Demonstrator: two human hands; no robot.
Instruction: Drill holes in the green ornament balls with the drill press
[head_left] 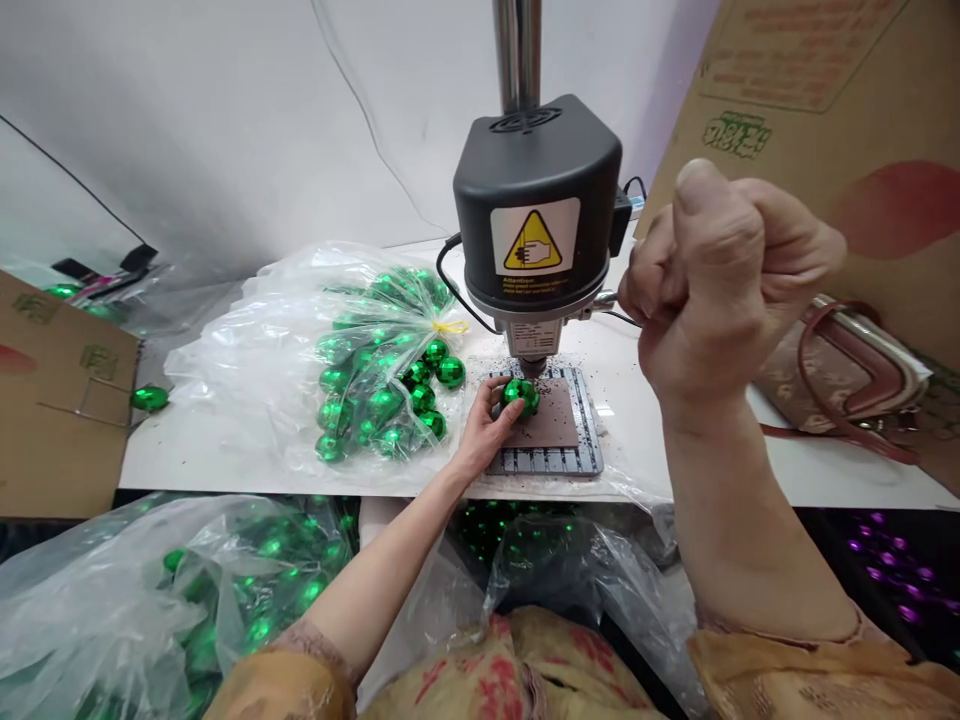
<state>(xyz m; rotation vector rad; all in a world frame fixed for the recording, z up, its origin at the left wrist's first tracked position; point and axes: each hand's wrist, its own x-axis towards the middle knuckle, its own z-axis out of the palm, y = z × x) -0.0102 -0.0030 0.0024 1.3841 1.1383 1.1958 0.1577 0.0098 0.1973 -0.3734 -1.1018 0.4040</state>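
One white table stands against a pale wall, with two cardboard cartons beside it, one at the left and one at the right. On it is a single bench drill press bearing one yellow warning sticker. Its one slotted base plate carries one brown board, scattered with black chips too many to count.

The left hand pinches one green faceted ball between thumb and fingers, over the board and just below the chuck. The right hand is clenched in a fist around the end of one feed lever.

Left of the press lies one clear plastic bag of green balls, uncountable through the film; about five more cluster near its one yellow tie. One ball sits alone by the left carton. One handbag stands at the right.
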